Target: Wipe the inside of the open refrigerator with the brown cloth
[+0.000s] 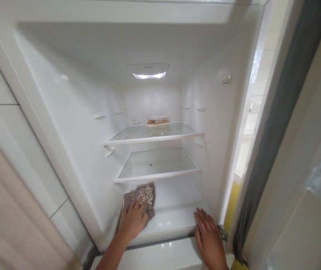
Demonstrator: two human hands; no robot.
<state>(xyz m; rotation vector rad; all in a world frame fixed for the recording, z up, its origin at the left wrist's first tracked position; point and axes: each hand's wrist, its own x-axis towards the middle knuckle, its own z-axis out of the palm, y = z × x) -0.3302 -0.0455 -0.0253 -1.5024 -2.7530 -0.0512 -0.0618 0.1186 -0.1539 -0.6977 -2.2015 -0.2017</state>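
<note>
A brown cloth with a white pattern point(148, 195) lies bunched at the lower left of the fridge's inside. My left hand point(133, 219) is on top of it, fingers a little bent and gripping the fabric against the fridge floor point(174, 217). Part of the cloth is hidden under the palm. My right hand point(208, 232) rests flat at the front right edge of that floor, fingers stretched out, with nothing seen in it.
Above are two glass shelves with white rims, the upper shelf point(154, 139) bearing a wrapped food packet point(158, 120). A small dark spot shows on the lower shelf point(160, 174). A lit lamp point(149, 73) is overhead. The open door point(295, 180) stands right, a tiled wall point(0, 75) left.
</note>
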